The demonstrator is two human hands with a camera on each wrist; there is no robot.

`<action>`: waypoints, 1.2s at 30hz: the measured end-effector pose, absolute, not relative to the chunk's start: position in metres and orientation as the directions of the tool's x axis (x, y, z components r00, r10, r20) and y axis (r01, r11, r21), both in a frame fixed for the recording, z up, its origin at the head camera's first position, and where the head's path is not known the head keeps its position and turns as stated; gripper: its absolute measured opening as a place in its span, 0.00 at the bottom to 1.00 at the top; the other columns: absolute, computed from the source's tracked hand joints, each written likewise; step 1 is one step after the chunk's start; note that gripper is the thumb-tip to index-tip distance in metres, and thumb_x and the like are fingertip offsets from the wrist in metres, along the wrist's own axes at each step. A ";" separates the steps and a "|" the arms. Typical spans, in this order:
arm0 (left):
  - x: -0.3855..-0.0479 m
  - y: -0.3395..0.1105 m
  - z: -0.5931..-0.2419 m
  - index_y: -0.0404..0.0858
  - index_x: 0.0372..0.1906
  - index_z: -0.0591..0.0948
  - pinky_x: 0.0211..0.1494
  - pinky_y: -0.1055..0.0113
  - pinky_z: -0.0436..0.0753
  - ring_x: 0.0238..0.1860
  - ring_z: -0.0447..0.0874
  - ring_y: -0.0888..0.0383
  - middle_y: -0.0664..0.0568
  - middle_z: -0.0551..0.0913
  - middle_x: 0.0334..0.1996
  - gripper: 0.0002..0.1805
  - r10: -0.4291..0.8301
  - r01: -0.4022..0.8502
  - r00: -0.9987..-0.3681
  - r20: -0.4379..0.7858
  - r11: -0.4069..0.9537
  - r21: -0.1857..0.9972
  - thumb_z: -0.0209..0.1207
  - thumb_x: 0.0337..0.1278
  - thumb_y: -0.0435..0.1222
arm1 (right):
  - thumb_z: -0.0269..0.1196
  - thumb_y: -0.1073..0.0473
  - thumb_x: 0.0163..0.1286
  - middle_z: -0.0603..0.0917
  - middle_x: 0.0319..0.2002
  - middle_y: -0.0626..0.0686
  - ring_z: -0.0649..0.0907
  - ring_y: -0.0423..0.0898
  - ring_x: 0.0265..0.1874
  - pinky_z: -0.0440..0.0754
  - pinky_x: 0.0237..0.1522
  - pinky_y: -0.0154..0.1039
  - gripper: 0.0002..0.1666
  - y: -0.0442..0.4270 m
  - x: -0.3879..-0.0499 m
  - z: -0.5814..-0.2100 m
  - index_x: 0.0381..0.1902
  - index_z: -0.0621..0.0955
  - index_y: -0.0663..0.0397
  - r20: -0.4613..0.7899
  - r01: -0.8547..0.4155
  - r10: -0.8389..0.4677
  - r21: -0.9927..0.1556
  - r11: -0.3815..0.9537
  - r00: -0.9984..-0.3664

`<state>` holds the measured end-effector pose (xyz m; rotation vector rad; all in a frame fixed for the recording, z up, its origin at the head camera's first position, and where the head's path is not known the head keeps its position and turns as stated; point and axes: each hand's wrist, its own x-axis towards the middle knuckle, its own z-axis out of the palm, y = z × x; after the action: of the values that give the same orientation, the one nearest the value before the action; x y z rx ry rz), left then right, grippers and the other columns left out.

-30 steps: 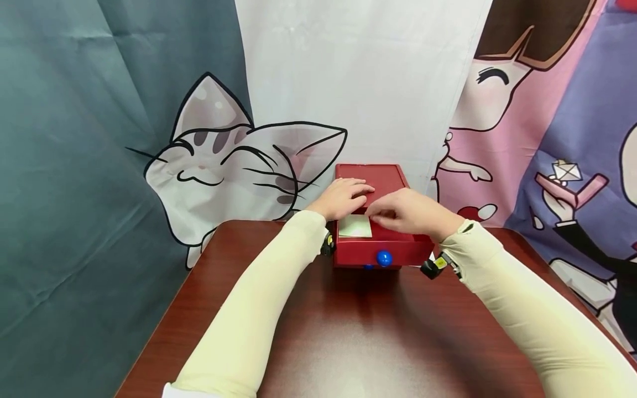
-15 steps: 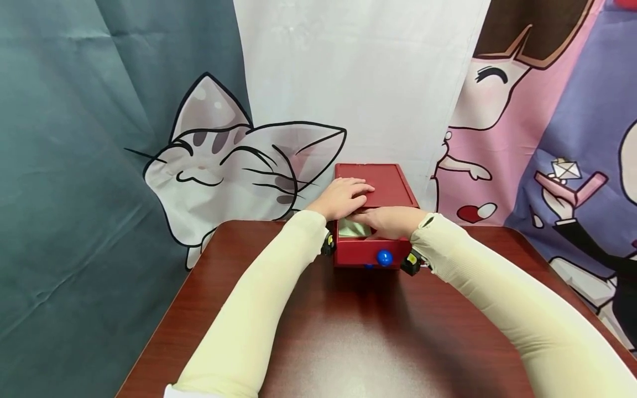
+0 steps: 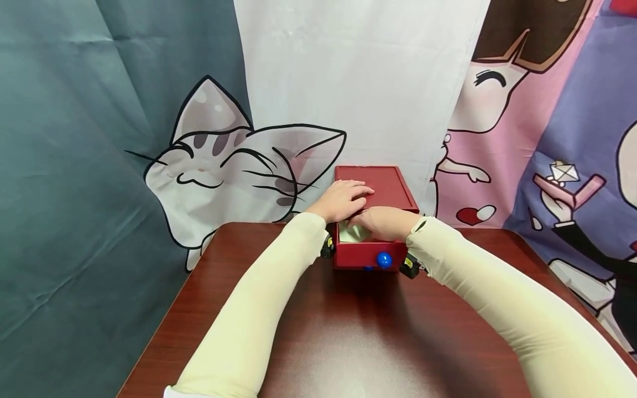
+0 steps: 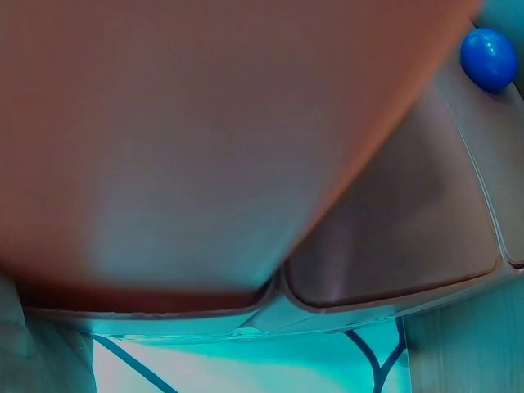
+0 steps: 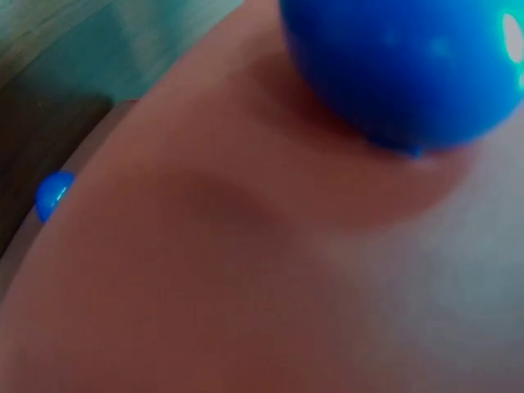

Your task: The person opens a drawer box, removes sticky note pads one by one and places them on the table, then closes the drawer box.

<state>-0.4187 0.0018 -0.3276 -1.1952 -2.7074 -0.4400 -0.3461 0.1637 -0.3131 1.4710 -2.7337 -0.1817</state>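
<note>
A red cabinet (image 3: pixel 385 185) stands at the back of the table, its upper drawer (image 3: pixel 360 255) pulled out, with a round blue knob (image 3: pixel 384 260) on the front. Flat on the cabinet's top at the left rests my left hand (image 3: pixel 342 200), fingers spread. My right hand (image 3: pixel 385 223) reaches into the drawer from the right; its fingertips are hidden, over or at a pale green paper-like piece (image 3: pixel 352 232) inside. Whether it grips that piece I cannot tell. The left wrist view has a blue knob (image 4: pixel 489 60); a large one (image 5: pixel 405 65) fills the top of the right wrist view.
The brown table (image 3: pixel 343 337) extends in front of the cabinet. Behind it hangs a cloth backdrop (image 3: pixel 363 83) printed with a cat and cartoon figures. A second blue knob (image 5: pixel 54 195) shows lower on the cabinet in the right wrist view.
My right hand has moved left and deeper into the drawer, over the pale piece. The drawer's right part, visible earlier, is now covered by that hand and sleeve. My left hand has stayed put.
</note>
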 end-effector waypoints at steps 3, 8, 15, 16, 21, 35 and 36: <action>-0.420 0.003 -0.328 0.54 0.70 0.75 0.79 0.54 0.51 0.77 0.59 0.58 0.54 0.68 0.74 0.25 0.692 0.739 -0.673 0.262 0.644 0.199 0.42 0.74 0.46 | 0.69 0.66 0.65 0.86 0.38 0.53 0.87 0.51 0.40 0.84 0.52 0.47 0.14 0.163 -0.345 -0.314 0.49 0.81 0.54 -0.006 -0.821 -0.834 0.177 0.542 -0.552; -0.422 0.004 -0.327 0.55 0.71 0.75 0.80 0.55 0.49 0.77 0.58 0.56 0.55 0.68 0.74 0.25 0.681 0.729 -0.684 0.261 0.651 0.212 0.42 0.75 0.46 | 0.68 0.65 0.66 0.85 0.31 0.52 0.88 0.51 0.35 0.86 0.48 0.48 0.11 0.160 -0.343 -0.314 0.46 0.81 0.55 0.010 -0.804 -0.822 0.202 0.560 -0.570; -0.421 0.002 -0.327 0.53 0.70 0.76 0.80 0.54 0.50 0.77 0.59 0.55 0.54 0.68 0.74 0.25 0.687 0.735 -0.678 0.263 0.645 0.211 0.41 0.75 0.46 | 0.66 0.67 0.66 0.86 0.31 0.53 0.88 0.52 0.34 0.85 0.49 0.51 0.13 0.160 -0.339 -0.313 0.48 0.79 0.55 0.029 -0.750 -0.756 0.100 0.653 -0.654; -0.420 0.001 -0.327 0.53 0.70 0.76 0.80 0.54 0.50 0.77 0.59 0.55 0.54 0.68 0.74 0.25 0.686 0.733 -0.680 0.261 0.646 0.213 0.42 0.74 0.46 | 0.66 0.67 0.65 0.86 0.30 0.53 0.88 0.52 0.33 0.86 0.47 0.50 0.11 0.161 -0.339 -0.313 0.45 0.79 0.54 0.046 -0.743 -0.751 0.113 0.659 -0.659; -0.417 0.001 -0.327 0.53 0.71 0.75 0.80 0.54 0.49 0.77 0.58 0.58 0.54 0.68 0.74 0.25 0.689 0.730 -0.684 0.240 0.644 0.231 0.42 0.75 0.46 | 0.69 0.66 0.62 0.81 0.22 0.51 0.86 0.50 0.27 0.86 0.35 0.48 0.12 0.164 -0.334 -0.315 0.32 0.74 0.51 0.107 -0.720 -0.747 0.206 0.663 -0.657; -0.416 0.001 -0.329 0.54 0.71 0.75 0.80 0.55 0.48 0.77 0.59 0.57 0.55 0.68 0.74 0.24 0.678 0.719 -0.695 0.239 0.651 0.244 0.43 0.76 0.47 | 0.70 0.60 0.66 0.86 0.30 0.46 0.86 0.47 0.30 0.85 0.41 0.46 0.04 0.180 -0.335 -0.310 0.35 0.83 0.48 0.100 -0.767 -0.768 0.055 0.640 -0.633; -0.416 0.002 -0.328 0.54 0.71 0.75 0.80 0.55 0.48 0.77 0.59 0.57 0.55 0.68 0.74 0.24 0.678 0.719 -0.695 0.239 0.649 0.246 0.43 0.77 0.47 | 0.70 0.60 0.67 0.87 0.31 0.45 0.85 0.46 0.30 0.85 0.42 0.46 0.03 0.183 -0.335 -0.309 0.36 0.84 0.47 0.093 -0.768 -0.767 0.037 0.639 -0.634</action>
<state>-0.4155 0.0019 -0.3284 -1.1656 -2.7378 -0.4917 -0.3347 0.1827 -0.3087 1.2930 -2.7528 0.0098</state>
